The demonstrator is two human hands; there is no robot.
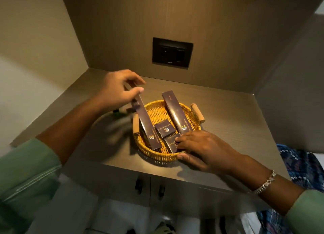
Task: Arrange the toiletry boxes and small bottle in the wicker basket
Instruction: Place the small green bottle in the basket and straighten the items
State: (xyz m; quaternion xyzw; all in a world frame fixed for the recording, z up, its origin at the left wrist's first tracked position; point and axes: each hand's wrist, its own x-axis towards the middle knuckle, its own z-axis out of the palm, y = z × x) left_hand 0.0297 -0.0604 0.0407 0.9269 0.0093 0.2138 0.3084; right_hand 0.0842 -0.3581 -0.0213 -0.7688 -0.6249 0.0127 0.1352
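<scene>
A round wicker basket (152, 152) with two wooden handles sits on a brown counter. Inside lie two long dark boxes with gold logos, a left one (147, 126) and a right one (175, 113), plus a small square box (164, 130) between them. My left hand (116, 89) pinches the far end of the left long box, lifting it slantwise over the rim. My right hand (199, 149) grips the basket's near rim, thumb outside, fingers resting on another small box (171, 143). A blurred green shape, perhaps the small bottle (116, 113), shows under my left wrist.
The brown counter (228, 128) lies in a wall niche with panels at the back and both sides. A black switch plate (172, 52) is set in the back wall. Cabinet doors with dark handles (139, 185) are below the counter's front edge.
</scene>
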